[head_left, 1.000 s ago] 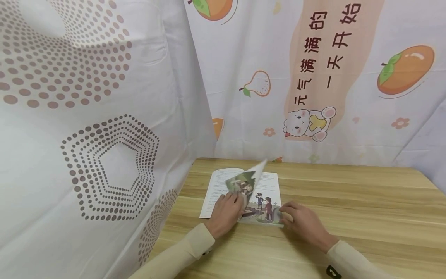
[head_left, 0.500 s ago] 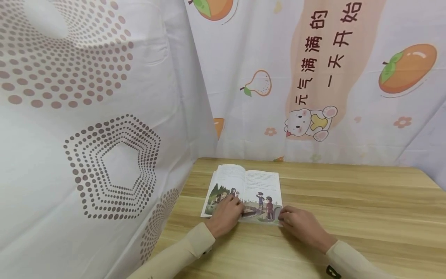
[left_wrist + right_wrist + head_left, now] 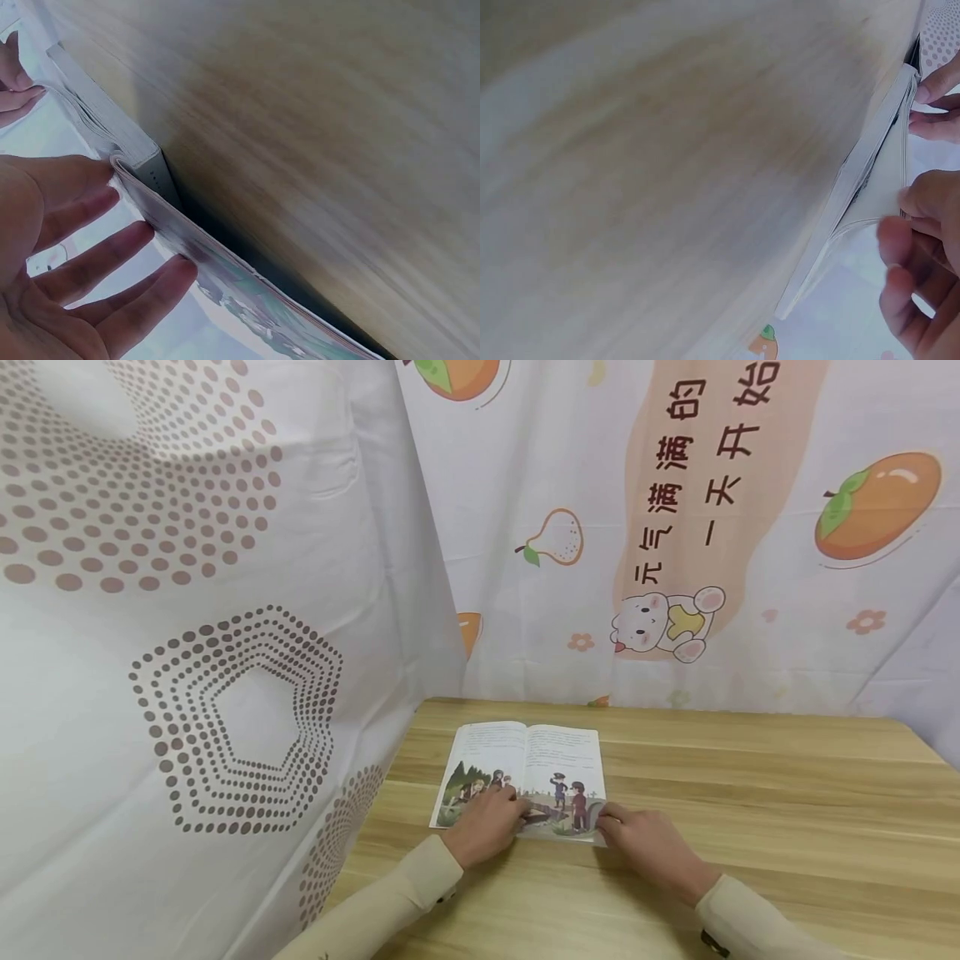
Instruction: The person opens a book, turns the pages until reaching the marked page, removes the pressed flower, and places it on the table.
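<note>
An open illustrated book (image 3: pixel 562 752) lies on the wooden table, with text above and a colour picture across the lower half of both pages. My left hand (image 3: pixel 483 827) rests on the lower left page by the fold. In the left wrist view its fingers (image 3: pixel 142 304) are spread and fairly straight against the pages. At the lower right corner, my right hand (image 3: pixel 652 847) pinches page edges. The right wrist view shows those pages (image 3: pixel 885 184) lifted and bowed away from the block beneath, held between thumb and index finger.
The wooden table (image 3: pixel 787 793) extends to the right of the book. Behind it hangs a white curtain (image 3: pixel 510 610) printed with fruit and lettering. Another curtain (image 3: pixel 390 568), with dotted patterns, drops along the left side.
A raised leaf has swung over to the left and now lies flat under my left hand. My right hand stays at the lower right corner, slightly further left, now pinching page edges.
</note>
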A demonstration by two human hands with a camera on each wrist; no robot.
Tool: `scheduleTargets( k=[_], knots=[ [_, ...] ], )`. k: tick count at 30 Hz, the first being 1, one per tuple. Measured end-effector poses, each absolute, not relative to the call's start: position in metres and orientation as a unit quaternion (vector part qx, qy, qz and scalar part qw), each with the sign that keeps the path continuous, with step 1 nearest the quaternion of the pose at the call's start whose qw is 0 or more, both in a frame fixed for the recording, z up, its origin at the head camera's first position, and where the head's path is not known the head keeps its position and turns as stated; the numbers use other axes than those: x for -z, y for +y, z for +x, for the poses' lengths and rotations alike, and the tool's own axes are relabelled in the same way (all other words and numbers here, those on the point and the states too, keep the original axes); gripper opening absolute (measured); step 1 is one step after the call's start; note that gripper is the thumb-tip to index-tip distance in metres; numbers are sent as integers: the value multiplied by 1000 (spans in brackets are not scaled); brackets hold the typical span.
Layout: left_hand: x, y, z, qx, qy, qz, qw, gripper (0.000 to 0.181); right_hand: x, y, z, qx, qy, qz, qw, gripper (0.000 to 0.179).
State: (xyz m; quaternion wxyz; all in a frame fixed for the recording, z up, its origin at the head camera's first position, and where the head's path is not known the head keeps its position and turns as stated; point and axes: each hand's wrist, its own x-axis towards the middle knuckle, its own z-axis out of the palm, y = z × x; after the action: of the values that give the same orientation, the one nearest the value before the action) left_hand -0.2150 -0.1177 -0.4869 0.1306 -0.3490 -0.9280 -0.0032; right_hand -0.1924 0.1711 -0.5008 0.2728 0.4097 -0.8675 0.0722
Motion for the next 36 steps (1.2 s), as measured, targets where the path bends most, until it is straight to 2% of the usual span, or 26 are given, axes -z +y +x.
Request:
scheduleTargets(
  k=[10,13,17,22,28,31,36],
  knots=[
    [487,-116,-217,10,-932,-346,105,44,495,170,-196,-170,-884,365,236,13],
    [489,-115,-216,1,-934,-340,106,47,494,171,-197,-180,-890,355,223,12],
    [488,-114,-216,-12,-934,-339,108,45,494,171,-198,-177,-892,351,224,11],
    [485,-113,-216,-12,-934,-341,105,40,493,170,-199,-187,-885,343,255,14],
    [485,-114,-217,-4,-931,-345,119,29,491,171,-198,-210,-896,281,273,27],
    [485,-115,-217,-4,-932,-335,140,23,490,173,-197,-213,-905,260,263,35],
    [486,-116,-217,-32,-924,-321,203,24,492,174,-193,-203,-919,258,217,31]
  ],
)
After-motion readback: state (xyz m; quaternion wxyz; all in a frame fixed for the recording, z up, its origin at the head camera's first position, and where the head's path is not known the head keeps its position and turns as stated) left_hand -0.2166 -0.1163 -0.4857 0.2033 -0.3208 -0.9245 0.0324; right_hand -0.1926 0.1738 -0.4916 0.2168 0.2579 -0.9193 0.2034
